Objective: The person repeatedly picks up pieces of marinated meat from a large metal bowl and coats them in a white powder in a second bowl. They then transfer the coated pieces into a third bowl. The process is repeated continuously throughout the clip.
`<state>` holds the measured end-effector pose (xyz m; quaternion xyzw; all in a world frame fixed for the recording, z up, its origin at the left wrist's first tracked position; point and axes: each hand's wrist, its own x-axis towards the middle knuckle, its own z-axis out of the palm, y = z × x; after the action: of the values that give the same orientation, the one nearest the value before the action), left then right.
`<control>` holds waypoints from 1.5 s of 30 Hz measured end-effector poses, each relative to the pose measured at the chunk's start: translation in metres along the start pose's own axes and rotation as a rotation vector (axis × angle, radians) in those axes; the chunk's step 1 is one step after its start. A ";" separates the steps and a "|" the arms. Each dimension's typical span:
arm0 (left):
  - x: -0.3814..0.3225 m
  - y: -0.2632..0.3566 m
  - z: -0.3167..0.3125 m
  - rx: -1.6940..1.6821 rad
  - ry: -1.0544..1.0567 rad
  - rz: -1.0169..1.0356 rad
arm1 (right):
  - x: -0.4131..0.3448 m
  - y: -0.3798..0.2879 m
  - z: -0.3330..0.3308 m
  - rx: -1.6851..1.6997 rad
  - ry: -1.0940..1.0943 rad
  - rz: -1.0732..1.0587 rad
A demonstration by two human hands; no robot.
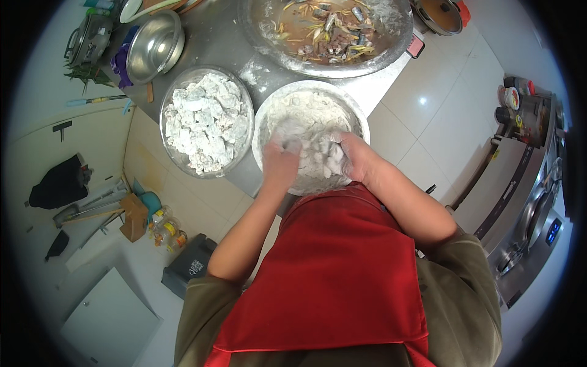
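Both hands are inside a metal bowl (365,120) of white flour (305,103) at the table's near edge. Motion blurs my left hand (286,147), whose fingers point down to the flour; whether it holds anything is unclear. At the bowl's right side, my right hand (351,153) curls around a flour-coated piece (336,153). Left of this bowl stands another metal bowl (251,124) heaped with floured pieces (206,114). Behind, a large metal basin (339,71) contains cut fish (337,46) and yellowish strips in brown liquid.
An empty steel bowl (156,46) leans at the table's back left, beside a purple cloth (120,64). A phone (416,46) lies by the basin at the table's right edge. A lidded pan (440,16) is behind it. Flour dusts the steel table (206,41).
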<state>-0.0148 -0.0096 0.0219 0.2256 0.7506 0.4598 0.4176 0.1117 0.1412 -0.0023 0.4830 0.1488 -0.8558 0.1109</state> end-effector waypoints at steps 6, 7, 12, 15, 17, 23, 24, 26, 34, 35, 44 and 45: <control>0.023 -0.037 0.032 0.833 -0.162 0.160 | -0.026 -0.001 0.001 -0.142 0.237 -0.277; 0.020 -0.039 0.039 0.869 -0.203 0.129 | -0.029 -0.005 -0.002 -0.134 0.211 -0.289; 0.015 -0.025 0.044 0.814 -0.254 0.011 | -0.026 -0.019 -0.018 0.068 0.012 -0.053; 0.019 -0.008 0.031 0.695 -0.155 -0.048 | -0.019 -0.016 -0.021 0.127 -0.050 -0.056; 0.011 0.001 0.024 0.340 0.042 -0.061 | -0.018 -0.012 -0.017 0.151 0.017 -0.115; -0.009 0.003 0.023 0.043 -0.074 -0.031 | -0.014 0.004 0.013 0.126 0.045 -0.128; -0.011 0.000 0.020 0.009 -0.065 -0.023 | -0.011 0.004 0.017 0.045 0.101 -0.127; -0.017 -0.005 0.011 -0.305 -0.037 -0.104 | -0.009 -0.001 0.017 0.088 0.009 -0.059; -0.024 -0.009 -0.003 -0.151 -0.301 0.101 | -0.012 0.003 0.027 -0.102 0.031 0.007; -0.025 -0.009 0.001 -0.055 -0.240 0.080 | -0.015 0.006 0.031 -0.118 0.006 -0.014; -0.033 -0.004 -0.034 -0.038 -0.120 0.020 | -0.061 0.000 0.034 -0.191 -0.228 0.039; -0.035 -0.002 -0.045 -0.123 -0.107 -0.009 | -0.064 -0.001 0.029 -0.154 -0.300 0.029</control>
<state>-0.0326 -0.0582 0.0454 0.2206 0.6985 0.4904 0.4722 0.1207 0.1347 0.0671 0.3418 0.1886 -0.9027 0.1810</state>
